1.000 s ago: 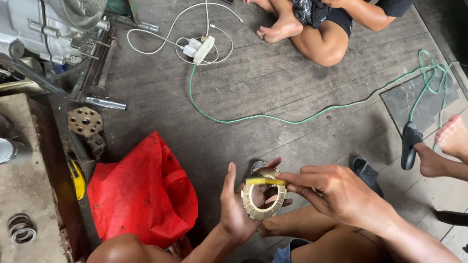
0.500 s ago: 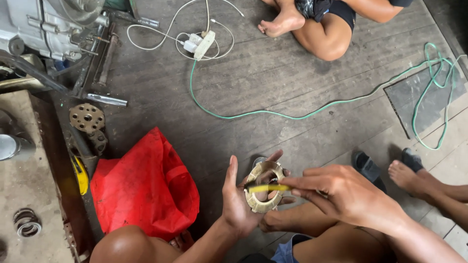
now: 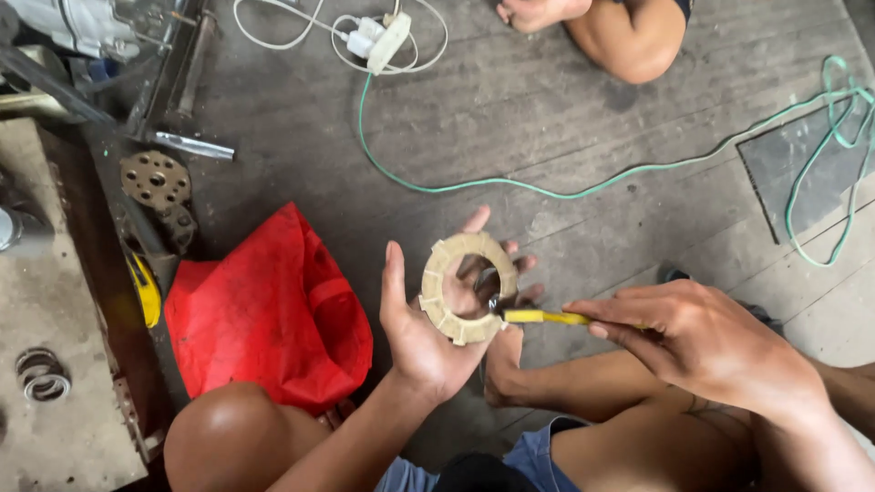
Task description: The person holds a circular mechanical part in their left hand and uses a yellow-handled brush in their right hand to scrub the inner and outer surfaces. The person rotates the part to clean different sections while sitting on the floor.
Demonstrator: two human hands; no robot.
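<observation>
The ring (image 3: 460, 287), tan and segmented, sits at the centre of the frame in our left hand (image 3: 428, 314), which rises palm-up from the bottom, fingers spread wide behind it. Our right hand (image 3: 702, 342) reaches in from the lower right, fingers pinched on a yellow tool (image 3: 542, 317) whose tip touches the ring's lower right edge. A red bag (image 3: 273, 314) lies on the floor at lower left.
</observation>
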